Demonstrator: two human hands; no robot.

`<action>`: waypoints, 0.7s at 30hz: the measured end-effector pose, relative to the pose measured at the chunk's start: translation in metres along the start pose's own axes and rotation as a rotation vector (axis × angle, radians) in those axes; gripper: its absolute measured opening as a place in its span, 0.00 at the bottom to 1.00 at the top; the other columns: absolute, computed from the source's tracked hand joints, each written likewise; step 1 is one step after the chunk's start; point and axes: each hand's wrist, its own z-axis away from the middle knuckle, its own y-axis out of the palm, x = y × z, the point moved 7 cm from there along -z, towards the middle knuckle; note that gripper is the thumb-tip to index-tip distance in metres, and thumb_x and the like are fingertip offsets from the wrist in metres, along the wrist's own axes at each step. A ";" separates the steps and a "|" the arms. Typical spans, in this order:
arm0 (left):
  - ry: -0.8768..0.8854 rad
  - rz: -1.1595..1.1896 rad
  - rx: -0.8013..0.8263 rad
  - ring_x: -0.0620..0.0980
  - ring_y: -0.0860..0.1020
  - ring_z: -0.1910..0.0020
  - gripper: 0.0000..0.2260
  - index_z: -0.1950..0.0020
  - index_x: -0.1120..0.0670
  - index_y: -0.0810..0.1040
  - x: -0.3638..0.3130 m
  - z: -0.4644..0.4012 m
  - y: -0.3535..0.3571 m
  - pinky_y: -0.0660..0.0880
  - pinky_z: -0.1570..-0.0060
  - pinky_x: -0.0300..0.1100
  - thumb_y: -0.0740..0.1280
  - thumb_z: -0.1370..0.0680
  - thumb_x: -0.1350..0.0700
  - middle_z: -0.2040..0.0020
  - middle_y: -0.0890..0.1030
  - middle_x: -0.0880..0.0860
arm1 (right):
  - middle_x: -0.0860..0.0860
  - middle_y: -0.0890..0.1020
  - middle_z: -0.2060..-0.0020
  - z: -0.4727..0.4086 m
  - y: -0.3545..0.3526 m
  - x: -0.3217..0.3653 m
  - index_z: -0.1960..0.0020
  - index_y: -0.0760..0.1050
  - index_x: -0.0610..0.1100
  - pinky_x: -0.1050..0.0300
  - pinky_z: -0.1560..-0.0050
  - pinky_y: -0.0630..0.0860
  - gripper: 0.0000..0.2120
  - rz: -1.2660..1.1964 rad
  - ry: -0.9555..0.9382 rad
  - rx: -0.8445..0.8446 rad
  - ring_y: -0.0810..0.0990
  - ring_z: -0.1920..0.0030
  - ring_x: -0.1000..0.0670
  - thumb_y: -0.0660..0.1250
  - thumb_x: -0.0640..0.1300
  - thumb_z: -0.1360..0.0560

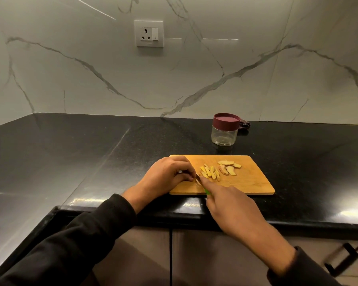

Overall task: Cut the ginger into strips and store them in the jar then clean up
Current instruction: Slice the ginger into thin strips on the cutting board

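1. One black polished desk (91, 153), white marble-veined wall (194, 79), socket (149, 34).
2. Wooden board (252, 182) near edge: ginger strips (210, 173), slices (228, 167).
3. Lidded jar (225, 129) behind.
4. Left hand (167, 175) curled at board; right hand (232, 205) grips green-handled knife (203, 185).

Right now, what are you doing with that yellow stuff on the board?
A person is cutting ginger on a wooden cutting board at the edge of a black counter. The right hand holds a green-handled knife, and the left hand pinches a small piece by the blade. A little pile of thin ginger strips lies mid-board, with a few wider ginger slices beside it waiting. The jar behind the board is empty, lid still on.
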 end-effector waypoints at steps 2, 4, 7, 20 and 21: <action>0.001 -0.005 0.001 0.41 0.80 0.52 0.04 0.50 0.47 0.85 0.000 0.000 0.000 0.79 0.54 0.44 0.74 0.23 0.54 0.50 0.81 0.41 | 0.54 0.73 0.58 0.000 0.001 0.000 0.20 0.48 0.63 0.53 0.54 0.74 0.27 0.001 0.002 -0.011 0.74 0.55 0.52 0.53 0.51 0.15; 0.010 -0.021 -0.003 0.41 0.79 0.52 0.03 0.51 0.48 0.85 -0.001 0.000 0.000 0.79 0.54 0.44 0.74 0.24 0.55 0.49 0.81 0.42 | 0.55 0.73 0.59 0.000 0.001 0.000 0.20 0.48 0.62 0.53 0.56 0.74 0.27 0.001 0.002 -0.016 0.74 0.57 0.54 0.53 0.51 0.15; 0.018 -0.026 -0.006 0.41 0.80 0.52 0.03 0.52 0.48 0.85 -0.001 0.000 0.000 0.79 0.54 0.44 0.74 0.24 0.55 0.49 0.82 0.42 | 0.55 0.74 0.60 0.000 0.002 0.000 0.20 0.48 0.62 0.56 0.59 0.72 0.27 -0.011 0.003 -0.020 0.73 0.60 0.55 0.53 0.51 0.15; -0.016 0.003 -0.023 0.41 0.81 0.54 0.03 0.51 0.49 0.87 0.001 -0.001 -0.001 0.79 0.54 0.42 0.74 0.24 0.53 0.52 0.84 0.42 | 0.55 0.75 0.60 0.001 0.003 -0.002 0.20 0.48 0.63 0.53 0.57 0.73 0.27 -0.003 0.006 -0.040 0.72 0.59 0.54 0.53 0.51 0.15; -0.017 0.004 -0.031 0.41 0.81 0.54 0.03 0.51 0.49 0.87 0.000 -0.001 -0.002 0.79 0.55 0.43 0.75 0.24 0.53 0.52 0.84 0.42 | 0.55 0.74 0.60 0.002 0.003 -0.003 0.20 0.47 0.63 0.53 0.58 0.72 0.27 0.007 0.006 -0.042 0.72 0.59 0.54 0.53 0.51 0.15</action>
